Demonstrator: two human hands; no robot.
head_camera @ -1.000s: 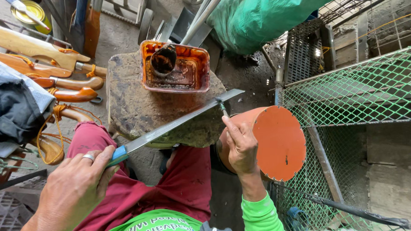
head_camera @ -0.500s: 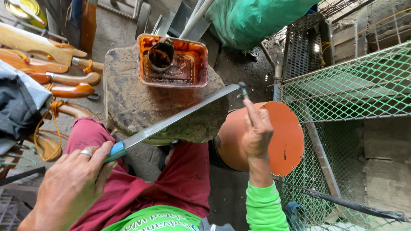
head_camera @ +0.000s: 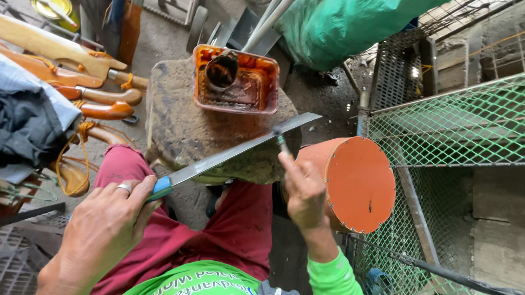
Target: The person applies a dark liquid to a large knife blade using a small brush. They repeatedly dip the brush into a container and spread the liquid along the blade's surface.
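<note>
The left hand grips the long blade by its blue handle, bracing it across the stone block, while the right hand pinches a small tool against its edge.

A long, flat steel blade with a blue handle lies slantwise across the near edge of the rough, brownish stone block, its squared tip jutting past the block's right edge and its handle end low at the near left, gripped in the left hand. A thin, dark metal rod-like tool, pinched upright in the fingers of the right hand, touches the blade's upper face near the tip.
</note>
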